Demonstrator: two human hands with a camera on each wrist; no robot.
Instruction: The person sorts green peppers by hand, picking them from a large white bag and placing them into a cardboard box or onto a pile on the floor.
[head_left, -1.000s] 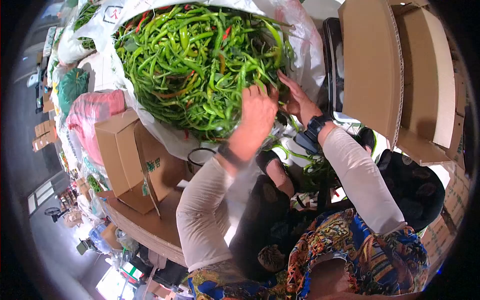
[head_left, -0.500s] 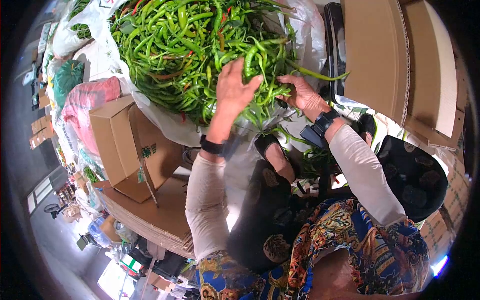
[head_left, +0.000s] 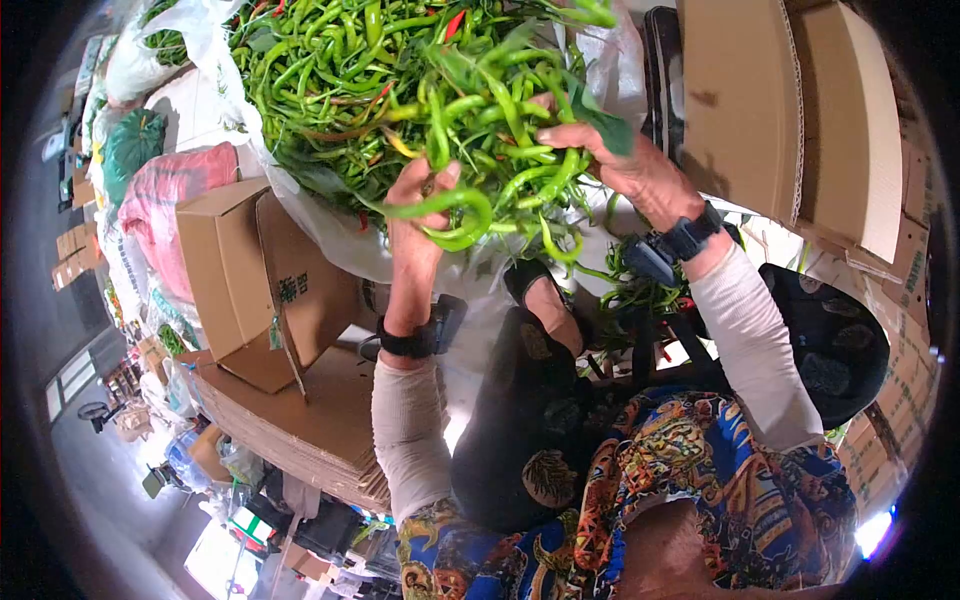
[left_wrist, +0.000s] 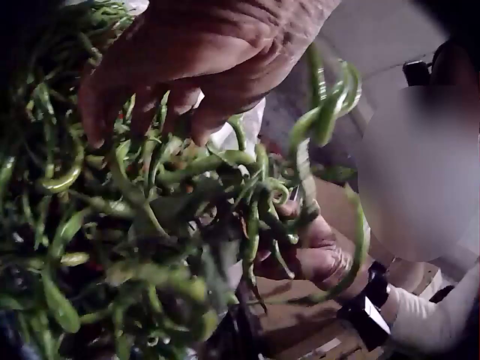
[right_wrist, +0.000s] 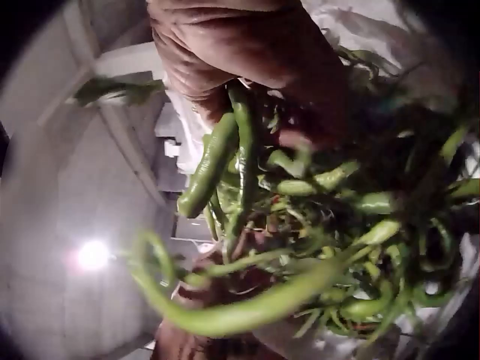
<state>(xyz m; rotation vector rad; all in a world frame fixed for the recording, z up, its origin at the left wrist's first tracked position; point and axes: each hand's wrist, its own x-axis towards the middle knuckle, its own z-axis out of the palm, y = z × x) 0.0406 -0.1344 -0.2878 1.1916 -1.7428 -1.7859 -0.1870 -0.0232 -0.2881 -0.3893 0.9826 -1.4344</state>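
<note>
A big heap of long green chili peppers (head_left: 330, 110), with a few red ones among them, fills a white plastic sack (head_left: 315, 240). Over its near edge, both hands hold a tangled clump of green chili peppers (head_left: 500, 130). My left hand (head_left: 415, 205) grips the clump's left side, a curled pepper sticking out beside the thumb. In the left wrist view its fingers (left_wrist: 94, 112) bend down into the peppers. My right hand (head_left: 640, 175) grips the right side, thumb over the clump. Peppers hang below its palm in the right wrist view, most of its fingers hidden.
An open cardboard box (head_left: 740, 110) stands at the right. Another box (head_left: 225, 280) sits on stacked flat cardboard (head_left: 300, 430) at the left. More peppers (head_left: 640, 295) lie below by the feet. Pink (head_left: 180, 200) and green bags (head_left: 135, 140) are at far left.
Both hands were in the heap, then moved apart with the left hand spread over it. Now they have come toward the body with a clump of peppers raised between them.
</note>
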